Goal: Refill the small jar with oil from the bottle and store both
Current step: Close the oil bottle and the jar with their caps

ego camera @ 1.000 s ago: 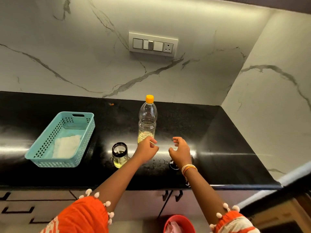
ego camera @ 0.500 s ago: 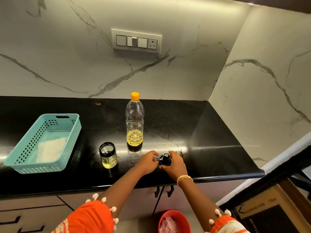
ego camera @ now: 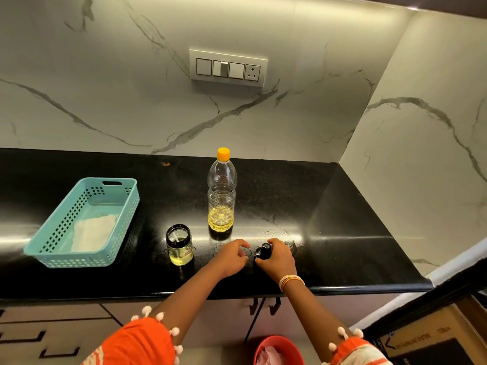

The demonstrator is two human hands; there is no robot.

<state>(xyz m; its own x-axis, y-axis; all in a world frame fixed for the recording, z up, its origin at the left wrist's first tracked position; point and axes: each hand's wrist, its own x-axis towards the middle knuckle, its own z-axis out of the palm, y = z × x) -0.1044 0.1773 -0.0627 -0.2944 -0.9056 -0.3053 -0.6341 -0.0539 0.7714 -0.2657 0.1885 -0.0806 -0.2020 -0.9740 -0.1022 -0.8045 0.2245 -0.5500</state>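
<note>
A clear plastic oil bottle [ego camera: 222, 196] with an orange cap stands upright mid-counter, with yellow oil low in it. To its front left stands the small glass jar [ego camera: 179, 245], uncapped, black-rimmed, with pale oil in its lower part. My right hand [ego camera: 277, 258] grips the jar's black lid [ego camera: 263, 252] just above the counter, right of the jar. My left hand [ego camera: 233, 255] hovers beside the lid with fingers loosely curled, holding nothing.
A teal perforated basket [ego camera: 123, 198] with a white cloth inside sits at the left of the black counter [ego camera: 342, 233]. Marble walls close the back and right. A red bin [ego camera: 279, 346] and a cardboard box [ego camera: 432, 335] stand on the floor below.
Both hands dropped from near the bottle to the counter's front. My right hand took hold of the black lid; my left hand, close to the lid a moment ago, has drawn slightly away.
</note>
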